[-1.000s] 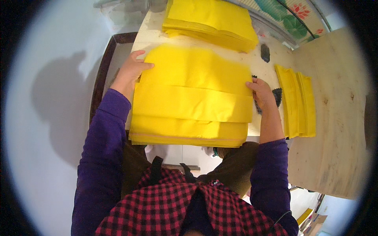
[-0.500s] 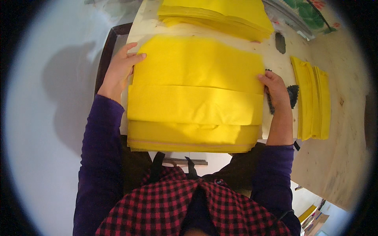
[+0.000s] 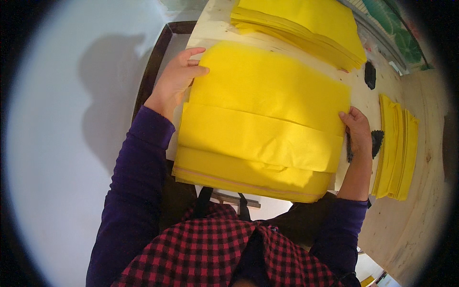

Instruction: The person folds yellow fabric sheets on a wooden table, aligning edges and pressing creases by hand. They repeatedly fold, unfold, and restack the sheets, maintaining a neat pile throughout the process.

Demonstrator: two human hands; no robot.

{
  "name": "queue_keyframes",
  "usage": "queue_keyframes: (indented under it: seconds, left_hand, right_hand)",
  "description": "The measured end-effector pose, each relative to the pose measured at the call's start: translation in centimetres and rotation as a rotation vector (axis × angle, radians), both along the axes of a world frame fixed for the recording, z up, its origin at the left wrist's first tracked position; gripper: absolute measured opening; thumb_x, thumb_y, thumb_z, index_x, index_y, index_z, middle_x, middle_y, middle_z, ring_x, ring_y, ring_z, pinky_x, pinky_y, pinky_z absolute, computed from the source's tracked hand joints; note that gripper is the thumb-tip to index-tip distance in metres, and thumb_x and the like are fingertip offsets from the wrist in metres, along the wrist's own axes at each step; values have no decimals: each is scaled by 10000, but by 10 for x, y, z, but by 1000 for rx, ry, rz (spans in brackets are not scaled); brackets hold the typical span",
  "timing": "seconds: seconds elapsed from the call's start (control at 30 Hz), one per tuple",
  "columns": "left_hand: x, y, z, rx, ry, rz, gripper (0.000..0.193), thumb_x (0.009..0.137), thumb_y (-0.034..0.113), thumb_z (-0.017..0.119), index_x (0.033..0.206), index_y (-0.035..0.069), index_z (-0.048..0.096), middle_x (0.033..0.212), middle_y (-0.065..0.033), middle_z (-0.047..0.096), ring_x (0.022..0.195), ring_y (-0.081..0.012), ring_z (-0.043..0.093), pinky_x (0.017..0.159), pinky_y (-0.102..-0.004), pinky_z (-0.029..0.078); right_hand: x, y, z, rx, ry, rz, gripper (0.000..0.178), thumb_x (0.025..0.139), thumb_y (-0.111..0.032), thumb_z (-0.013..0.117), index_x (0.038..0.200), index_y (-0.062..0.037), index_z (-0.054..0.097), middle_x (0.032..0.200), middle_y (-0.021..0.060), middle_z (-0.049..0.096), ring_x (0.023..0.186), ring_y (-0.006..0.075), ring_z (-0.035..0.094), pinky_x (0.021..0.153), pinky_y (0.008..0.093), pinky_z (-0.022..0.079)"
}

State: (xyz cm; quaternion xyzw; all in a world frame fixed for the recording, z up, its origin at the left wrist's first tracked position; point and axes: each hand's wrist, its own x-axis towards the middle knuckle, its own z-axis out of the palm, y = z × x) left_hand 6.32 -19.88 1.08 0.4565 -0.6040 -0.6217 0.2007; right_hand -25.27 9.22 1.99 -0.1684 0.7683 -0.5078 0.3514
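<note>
A thick pile of large yellow sheets lies in front of me on a pale wooden table, its near edge hanging over the table's edge toward my lap. My left hand grips the top sheet's left edge, thumb on top. At the right edge, my right hand pinches the same sheets. The upper sheets sit stepped back from the lower ones.
A second stack of yellow sheets lies at the far side of the table. A narrower folded yellow pile sits to the right. Small black objects rest beside my right hand. A dark frame edges the table's left.
Both hands have stayed on the sheets' side edges. The view has shifted, so the pile and the far stack now sit higher and more to the right.
</note>
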Motion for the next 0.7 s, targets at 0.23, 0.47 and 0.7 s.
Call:
queue_keyframes:
  seconds: [0.23, 0.47, 0.7]
  left_hand:
    - [1, -3, 0, -16, 39, -9, 576, 826, -30, 615, 1365, 33, 422, 1064, -155, 622, 979, -212, 605, 845, -292, 488]
    - [9, -4, 7, -72, -10, -46, 564, 798, 17, 671, 1326, 37, 475, 1073, -143, 633, 987, -223, 589, 854, -293, 438]
    - [11, -5, 19, -94, -73, -72, 460, 788, 34, 659, 1230, 16, 534, 977, -22, 667, 551, -18, 391, 458, -168, 264]
  right_hand:
    - [-7, 1, 0, 3, 86, 65, 230, 869, -128, 643, 1075, -26, 631, 879, -1, 662, 691, 69, 554, 626, 221, 426]
    - [-6, 4, 10, 15, 192, 44, 140, 835, -92, 677, 964, -42, 656, 726, -26, 610, 547, 45, 445, 504, 205, 362]
    - [1, 5, 23, 20, 176, -3, 136, 834, -86, 687, 960, -44, 658, 652, -47, 553, 454, 34, 361, 421, 192, 262]
